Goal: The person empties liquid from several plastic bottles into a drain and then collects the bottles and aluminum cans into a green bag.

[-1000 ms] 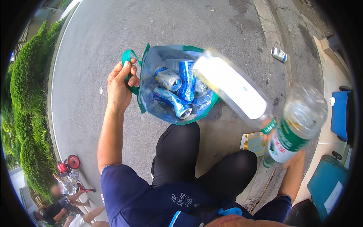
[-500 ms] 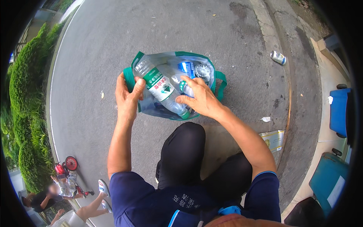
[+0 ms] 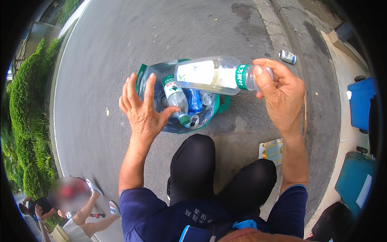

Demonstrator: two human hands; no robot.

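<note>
My right hand (image 3: 282, 90) is closed around the neck of a large clear plastic bottle (image 3: 219, 74) with a white label and a green neck band. The bottle lies almost level above an open bag (image 3: 142, 72) with green trim, its base pointing left. At the bag's left side, my left hand (image 3: 141, 111) is open with fingers spread, holding nothing. Inside the bag are a clear bottle with a green cap (image 3: 176, 99), a blue can (image 3: 195, 101), a can showing its top (image 3: 193, 121) and crumpled clear plastic (image 3: 207, 97).
A drink can (image 3: 287, 56) lies on the road to the right. A flat carton (image 3: 273, 150) is beside my right forearm. A blue bin (image 3: 359, 104) and a teal bin (image 3: 351, 179) line the right edge. People (image 3: 90, 218) are at lower left, near a hedge (image 3: 34, 125).
My left hand has let go of the bag's rim and the green-capped bottle, which now lies deeper in the bag. My right hand has moved up and right, now holding the large bottle.
</note>
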